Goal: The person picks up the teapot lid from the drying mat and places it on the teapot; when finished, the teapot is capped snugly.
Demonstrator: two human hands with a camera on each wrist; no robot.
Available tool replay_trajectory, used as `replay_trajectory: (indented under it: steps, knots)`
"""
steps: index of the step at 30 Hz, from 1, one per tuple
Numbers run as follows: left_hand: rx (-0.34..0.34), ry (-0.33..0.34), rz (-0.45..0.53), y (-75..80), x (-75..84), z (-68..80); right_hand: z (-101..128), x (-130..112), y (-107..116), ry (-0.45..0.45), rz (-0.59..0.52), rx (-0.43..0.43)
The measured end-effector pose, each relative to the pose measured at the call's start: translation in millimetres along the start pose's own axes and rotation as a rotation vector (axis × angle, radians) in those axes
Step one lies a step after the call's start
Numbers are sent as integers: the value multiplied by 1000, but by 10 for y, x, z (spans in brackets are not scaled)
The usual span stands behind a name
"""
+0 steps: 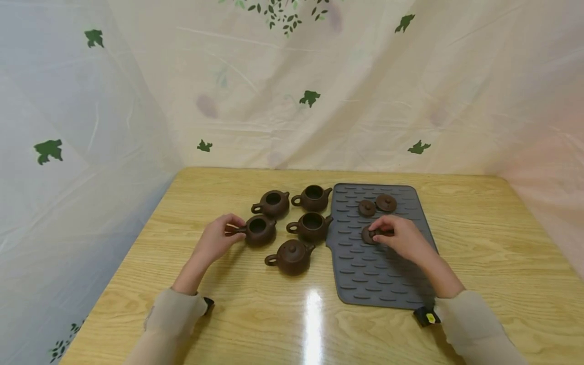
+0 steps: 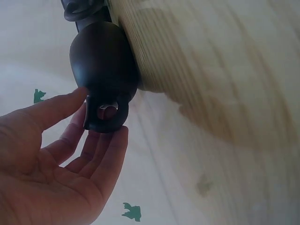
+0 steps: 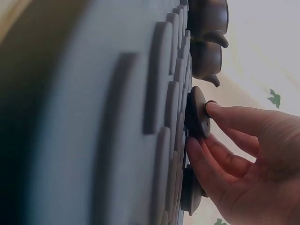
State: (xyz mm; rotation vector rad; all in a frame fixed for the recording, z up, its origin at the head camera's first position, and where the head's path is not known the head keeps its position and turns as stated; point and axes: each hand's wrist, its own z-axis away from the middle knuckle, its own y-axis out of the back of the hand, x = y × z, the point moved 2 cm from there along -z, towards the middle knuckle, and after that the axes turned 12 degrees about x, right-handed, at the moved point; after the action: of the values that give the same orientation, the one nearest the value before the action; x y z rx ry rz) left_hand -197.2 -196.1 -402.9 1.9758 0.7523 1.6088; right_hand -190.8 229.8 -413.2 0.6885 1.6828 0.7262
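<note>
A person's left hand (image 1: 218, 236) pinches the handle (image 2: 123, 110) of an open brown teapot (image 1: 260, 234) on the wooden bench (image 1: 255, 319), while the right hand (image 1: 403, 237) pinches a lid (image 1: 367, 236) at the surface of a gray mat (image 1: 383, 276); between the hands stand four more teapots (image 1: 292, 258), with two other lids (image 1: 386, 203) just beyond the right.

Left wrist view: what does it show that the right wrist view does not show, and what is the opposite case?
Only the left wrist view: the left hand holding the handle of a teapot.
Only the right wrist view: the right hand holding a lid, a second lid, the ridged grey mat and spouts.
Both: dark teapots and green prints on pale cloth.
</note>
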Motion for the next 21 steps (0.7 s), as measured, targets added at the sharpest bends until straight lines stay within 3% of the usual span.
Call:
replay_trajectory:
  steps: [7, 21]
  knots:
    - [23, 64, -67, -10, 6, -29, 2, -6, 2, -1, -3, 3]
    - [34, 69, -65, -28, 52, -44, 17, -138, 53, 6, -23, 35]
